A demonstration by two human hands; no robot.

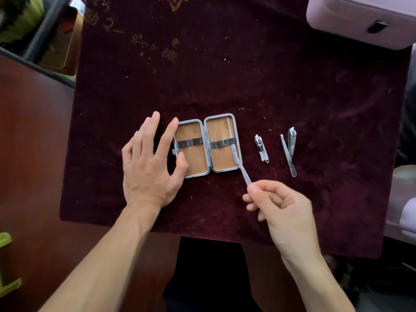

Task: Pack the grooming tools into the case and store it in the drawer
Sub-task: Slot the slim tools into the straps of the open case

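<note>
1. A dark maroon velvet cloth (292, 91) with faded gold lettering at its far edge covers most of the wooden table (33, 154) in front of me.
2. At the far right corner sits a pale lilac box (360, 21) with a dark latch.
3. My left hand (148, 167) lies flat and open on the cloth, fingers spread, its index fingertip and thumb touching the left edge of the case.
4. My right hand (281, 206) is near me, right of the case, pinching the near end of a slim metal tool (244, 174) between thumb and forefinger; the tool's far tip touches the near right corner of the case.
5. The metal-framed grooming case (195, 163) lies open like a book in the middle of the cloth, tan lining up, a dark elastic band across each half.
6. A thin ear pick (231, 140) is tucked under the band in the right half.
7. Right of the case, well apart from it, lies a small nail clipper (261, 148).
8. Farther right, a larger nail clipper (292, 143) lies just beside a flat nail file (288, 157), their near parts crossing.
</note>
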